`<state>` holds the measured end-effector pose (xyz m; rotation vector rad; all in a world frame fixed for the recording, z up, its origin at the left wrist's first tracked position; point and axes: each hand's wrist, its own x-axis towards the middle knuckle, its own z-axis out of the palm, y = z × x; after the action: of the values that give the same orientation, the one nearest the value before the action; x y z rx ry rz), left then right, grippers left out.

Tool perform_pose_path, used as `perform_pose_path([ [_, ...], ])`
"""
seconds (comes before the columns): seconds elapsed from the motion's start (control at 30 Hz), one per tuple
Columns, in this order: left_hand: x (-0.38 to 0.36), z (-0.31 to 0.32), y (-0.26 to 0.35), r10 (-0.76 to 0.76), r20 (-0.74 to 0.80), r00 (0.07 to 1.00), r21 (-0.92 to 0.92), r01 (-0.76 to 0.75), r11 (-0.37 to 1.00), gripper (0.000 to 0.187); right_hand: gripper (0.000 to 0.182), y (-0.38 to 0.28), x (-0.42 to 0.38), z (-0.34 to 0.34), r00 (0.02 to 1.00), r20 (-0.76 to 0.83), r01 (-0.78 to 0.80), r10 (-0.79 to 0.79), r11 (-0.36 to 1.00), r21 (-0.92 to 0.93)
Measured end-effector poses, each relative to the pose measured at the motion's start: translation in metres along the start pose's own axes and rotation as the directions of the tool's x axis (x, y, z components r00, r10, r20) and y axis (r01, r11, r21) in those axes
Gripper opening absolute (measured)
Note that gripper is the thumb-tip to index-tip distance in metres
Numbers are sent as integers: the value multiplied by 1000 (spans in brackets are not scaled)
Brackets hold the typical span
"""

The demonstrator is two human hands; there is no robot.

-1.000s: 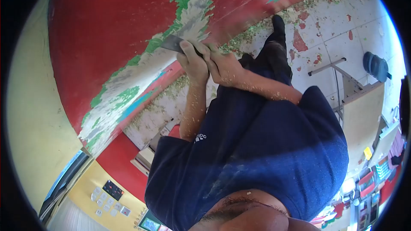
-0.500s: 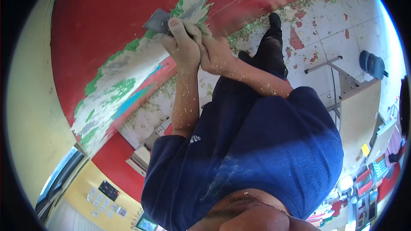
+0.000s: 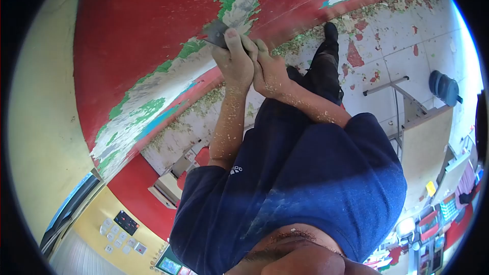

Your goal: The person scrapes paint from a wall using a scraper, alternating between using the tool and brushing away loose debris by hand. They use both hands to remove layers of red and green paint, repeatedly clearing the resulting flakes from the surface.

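A dark flat scraper blade (image 3: pixel 216 33) lies against the red wall (image 3: pixel 137 25), beside a ragged strip of exposed white and green (image 3: pixel 191 63). My left hand (image 3: pixel 235 67) is closed on the scraper, its thumb pressed on the blade. Right beside it, my right hand (image 3: pixel 272 75) touches the left with its fingers curled at the scraper's handle end; the handle itself is hidden by the hands. Pale flakes and dust cover both hands and forearms.
Paint chips litter the tiled floor (image 3: pixel 395 43) along the wall. An overturned table (image 3: pixel 425 153) with metal legs and a blue water jug (image 3: pixel 444 87) stand at the right. A yellow wall (image 3: pixel 109 224) shows lower left.
Both hands and the scraper have shifted right and slightly down in the view. The wall has shifted right too, as the camera view moved. Both hands keep their closed hold.
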<state>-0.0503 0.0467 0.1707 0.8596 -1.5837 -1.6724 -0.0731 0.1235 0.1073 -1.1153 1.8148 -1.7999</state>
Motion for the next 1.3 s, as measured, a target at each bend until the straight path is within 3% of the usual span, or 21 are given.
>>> perform_pose_path([
  [0.07, -2, 2, 4, 0, -18, 1000, 2, 0, 1000, 51, 42, -14, 12, -3, 994, 60, -95, 96, 995, -31],
  [0.17, -1, 0, -10, -21, -36, 999, 49, 22, 999, 51, 40, 4, -7, -2, 1000, 12, 20, -20, 999, -50],
  [0.3, -10, -3, -27, -117, -84, 990, 30, 120, 992, 52, 35, 7, -7, -9, 977, 118, -189, 179, 979, 78],
  [0.4, -14, -5, -36, -106, -47, 993, -5, 106, 994, 50, 36, 9, -19, -6, 989, 100, -111, 112, 994, -8],
  [0.5, -15, -12, -33, -113, 7, 994, 27, 113, 993, 49, 34, 6, -19, -10, 958, 158, -252, 240, 966, 60],
  [0.6, -11, 3, -15, -103, 19, 994, -16, 104, 994, 48, 34, -3, -9, -14, 1000, 11, 24, -23, 999, -37],
  [0.7, -3, 4, -9, 6, 43, 999, -141, 0, 990, 46, 33, -8, 0, -20, 954, 234, -179, 189, 982, -62],
  [0.73, -3, 1, -12, 10, 80, 997, 67, -16, 998, 50, 32, -7, 1, -17, 985, 131, -107, 109, 994, -21],
  [0.8, 0, 0, -20, -17, 63, 998, 2, 17, 1000, 51, 29, -2, -2, -13, 995, -86, 46, -44, 999, 24],
  [0.97, -1, 5, -12, 18, 83, 996, -71, -12, 997, 49, 33, -1, -5, -11, 989, 42, -140, 141, 990, -29],
  [1.0, -6, 3, -11, -68, 82, 994, -73, 74, 995, 50, 34, -2, -8, -12, 980, 64, -185, 187, 982, -26],
  [1.13, -11, 1, -20, -194, 91, 977, -46, 198, 979, 51, 32, -10, -20, -12, 990, -32, -138, 138, 990, 0],
  [1.2, -13, 0, -20, -200, 100, 975, -59, 206, 977, 51, 31, -1, -24, -9, 977, 15, -210, 211, 975, -70],
  [1.3, -18, -5, -27, -192, 71, 979, -156, 201, 967, 49, 32, -1, -25, -12, 972, 102, -209, 211, 977, -32],
])
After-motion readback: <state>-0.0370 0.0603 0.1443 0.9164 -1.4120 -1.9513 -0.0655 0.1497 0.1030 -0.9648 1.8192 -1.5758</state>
